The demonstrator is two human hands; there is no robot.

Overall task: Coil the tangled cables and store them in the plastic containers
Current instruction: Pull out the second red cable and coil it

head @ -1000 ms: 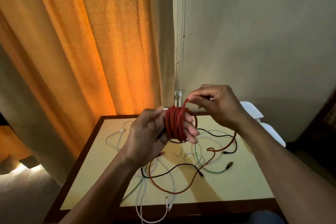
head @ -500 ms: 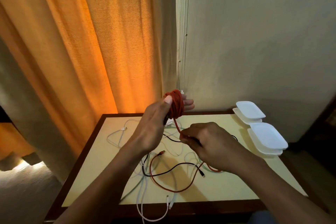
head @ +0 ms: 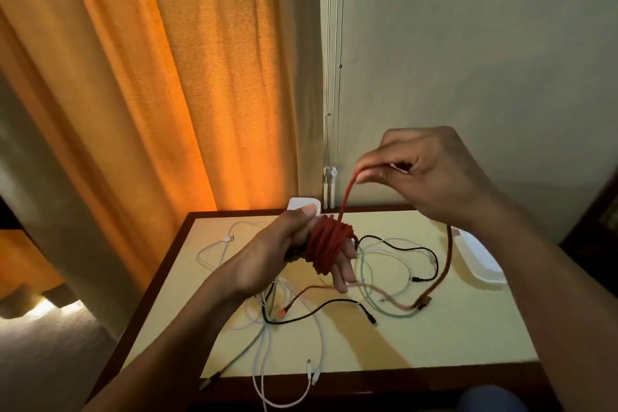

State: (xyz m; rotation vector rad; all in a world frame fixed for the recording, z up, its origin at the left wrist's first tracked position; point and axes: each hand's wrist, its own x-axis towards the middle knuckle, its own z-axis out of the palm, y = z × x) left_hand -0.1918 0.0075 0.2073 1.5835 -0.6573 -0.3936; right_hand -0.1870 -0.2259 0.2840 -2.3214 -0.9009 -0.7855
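Left hand point(head: 267, 261): fingers wrapped in thick coil of red braided cable point(head: 329, 244).
Right hand point(head: 424, 174): pinching the cable's taut strand.
Counter point(head: 451, 328): smooth, pale yellow.

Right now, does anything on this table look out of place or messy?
Yes. A white cable loops off the table's near edge, so it could slip down. A black cable and others lie tangled mid-table.

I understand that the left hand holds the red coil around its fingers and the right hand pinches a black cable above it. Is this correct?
Not quite: the head view shows the right hand pinching the red cable itself, the strand rising from the red coil on the left hand. The rest is correct.
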